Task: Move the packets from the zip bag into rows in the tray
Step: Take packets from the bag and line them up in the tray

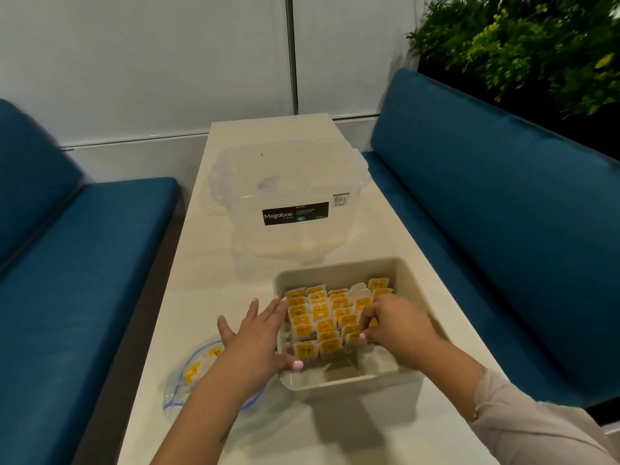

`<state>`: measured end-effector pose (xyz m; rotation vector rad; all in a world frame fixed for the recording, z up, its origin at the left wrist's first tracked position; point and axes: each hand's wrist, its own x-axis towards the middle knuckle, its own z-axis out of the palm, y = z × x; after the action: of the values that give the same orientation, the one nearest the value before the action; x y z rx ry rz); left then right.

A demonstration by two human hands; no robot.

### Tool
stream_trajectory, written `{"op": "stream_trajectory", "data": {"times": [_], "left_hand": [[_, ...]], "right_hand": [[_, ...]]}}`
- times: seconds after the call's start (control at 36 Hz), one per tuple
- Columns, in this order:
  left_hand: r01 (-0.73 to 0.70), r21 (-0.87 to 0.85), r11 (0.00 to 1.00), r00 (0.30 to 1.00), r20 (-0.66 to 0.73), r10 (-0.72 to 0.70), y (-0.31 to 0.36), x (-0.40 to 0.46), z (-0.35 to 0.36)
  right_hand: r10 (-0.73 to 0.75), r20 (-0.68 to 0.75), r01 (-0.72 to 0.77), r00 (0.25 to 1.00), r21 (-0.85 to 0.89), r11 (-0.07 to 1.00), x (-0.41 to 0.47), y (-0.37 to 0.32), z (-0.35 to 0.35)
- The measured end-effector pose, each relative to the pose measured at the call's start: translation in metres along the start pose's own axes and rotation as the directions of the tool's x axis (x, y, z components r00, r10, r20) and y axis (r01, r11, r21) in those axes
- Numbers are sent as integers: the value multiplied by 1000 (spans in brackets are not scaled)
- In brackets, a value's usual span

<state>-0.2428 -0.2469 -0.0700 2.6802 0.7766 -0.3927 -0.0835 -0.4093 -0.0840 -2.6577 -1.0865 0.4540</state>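
A person at a long pale table (pixel 188 297) works over a beige tray (pixel 349 380) set near the table's near end. Yellow-labelled packets (pixel 322 325) stand in rows filling the tray's far and middle part, while the strip nearest the person shows bare floor. The left hand (pixel 258 340) lies with fingers straight and spread against the tray's left wall, fingertips reaching the outer row and thumb hooked over the rim. The right hand (pixel 396 325) is inside the tray on its right side, fingers curled down, pinching packets in the right-hand rows. A pale sleeve (pixel 536 427) covers the right forearm.

The zip bag (pixel 198 370), clear with a blue seal line, lies flat on the table just left of the tray, partly under the left forearm; a few packets show through it.

Beyond the tray stands a clear storage box (pixel 288 196) with its lid on, bearing a black "Megabox" label. Blue benches (pixel 486 229) flank the table, and green foliage (pixel 523 38) rises behind the right one.
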Motion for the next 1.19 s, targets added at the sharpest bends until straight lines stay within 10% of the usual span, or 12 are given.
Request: {"op": "stream_trajectory", "data": {"times": [0.75, 1.03, 1.19], "left_hand": [[-9, -113, 994, 1000, -10, 8, -8, -1, 4], [-41, -433, 900, 946, -307, -105, -64, -17, -12], [134, -433, 892, 963, -154, -219, -99, -41, -4]], "right_hand": [[63, -11, -63, 998, 44, 997, 5, 3, 11], [-25, -91, 41, 996, 178, 983, 7, -32, -4], [-139, -86, 155, 987, 207, 966, 6, -77, -5]]}}
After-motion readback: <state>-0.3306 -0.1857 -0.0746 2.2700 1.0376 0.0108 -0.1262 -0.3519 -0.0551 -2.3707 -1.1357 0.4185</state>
